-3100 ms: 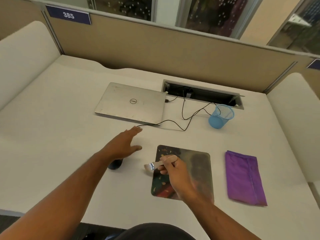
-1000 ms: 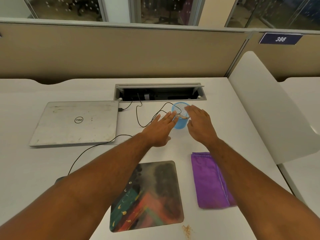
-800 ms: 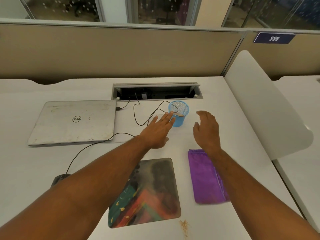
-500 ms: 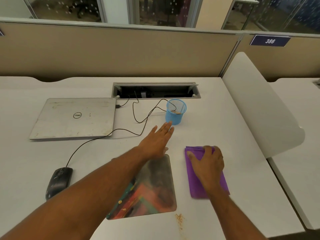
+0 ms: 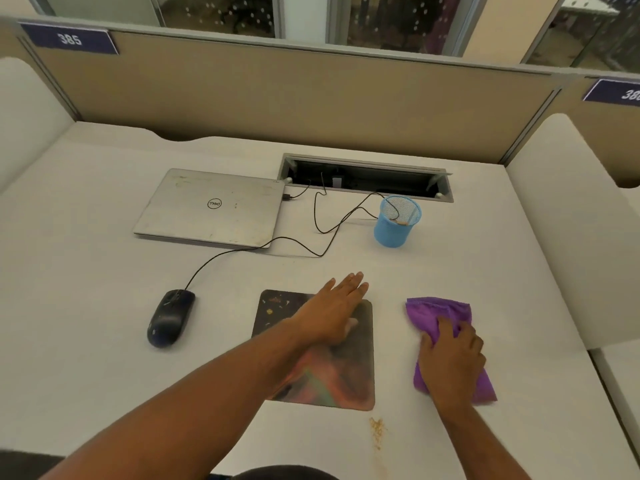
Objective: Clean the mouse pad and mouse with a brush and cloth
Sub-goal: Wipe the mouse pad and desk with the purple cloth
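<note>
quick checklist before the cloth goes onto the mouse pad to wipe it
1. Right hand gripping the purple cloth: ok, fingers bunch it.
2. Left hand steadying the mouse pad: ok, flat on its far part.
3. Mouse off the pad: ok, beside it on the left.
4. Brush put away: ok, in the blue cup.
5. Pad free of debris: not ok, flecks at its far left corner.
6. Crumbs on the desk: not ok.

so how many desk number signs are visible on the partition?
2. One sign reading 385 sits at the top left of the partition. A second sign is at the right edge, cut off by the frame so only part of its number shows.
</note>
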Tool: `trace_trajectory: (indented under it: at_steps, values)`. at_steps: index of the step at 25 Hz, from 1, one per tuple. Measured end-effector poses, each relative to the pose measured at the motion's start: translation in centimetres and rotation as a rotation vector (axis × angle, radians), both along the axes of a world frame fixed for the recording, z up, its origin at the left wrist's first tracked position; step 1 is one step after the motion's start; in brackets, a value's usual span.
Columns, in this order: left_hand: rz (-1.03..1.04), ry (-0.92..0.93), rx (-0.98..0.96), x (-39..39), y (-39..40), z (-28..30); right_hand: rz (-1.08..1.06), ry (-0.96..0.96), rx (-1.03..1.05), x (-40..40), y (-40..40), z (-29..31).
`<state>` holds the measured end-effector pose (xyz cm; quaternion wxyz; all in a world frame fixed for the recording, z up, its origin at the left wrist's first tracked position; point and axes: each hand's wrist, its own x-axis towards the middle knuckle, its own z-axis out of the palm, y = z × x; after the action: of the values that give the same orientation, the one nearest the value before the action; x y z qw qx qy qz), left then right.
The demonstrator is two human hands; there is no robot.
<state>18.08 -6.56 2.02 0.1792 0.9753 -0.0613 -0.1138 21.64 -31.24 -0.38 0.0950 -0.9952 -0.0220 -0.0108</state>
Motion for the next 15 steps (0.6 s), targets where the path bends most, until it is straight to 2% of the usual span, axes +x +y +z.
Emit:
trace_trajectory:
  at_steps: [5,8,11,15]
  values:
    - [0.227,-0.018,-0.135,-4.3,4.4,-0.7,0.011,0.05,0.195,1.8,0.1,1.5]
    - [0.359,0.0,-0.171,-6.5,8.2,-0.9,-0.001,0.076,0.322,1.3,2.9,3.0]
    - [0.407,0.046,-0.189,-8.4,11.7,-1.4,0.059,0.051,0.374,-1.1,7.7,4.1]
    - [0.364,0.156,-0.141,-10.1,14.4,-2.3,0.285,0.079,0.383,-5.5,14.5,4.2]
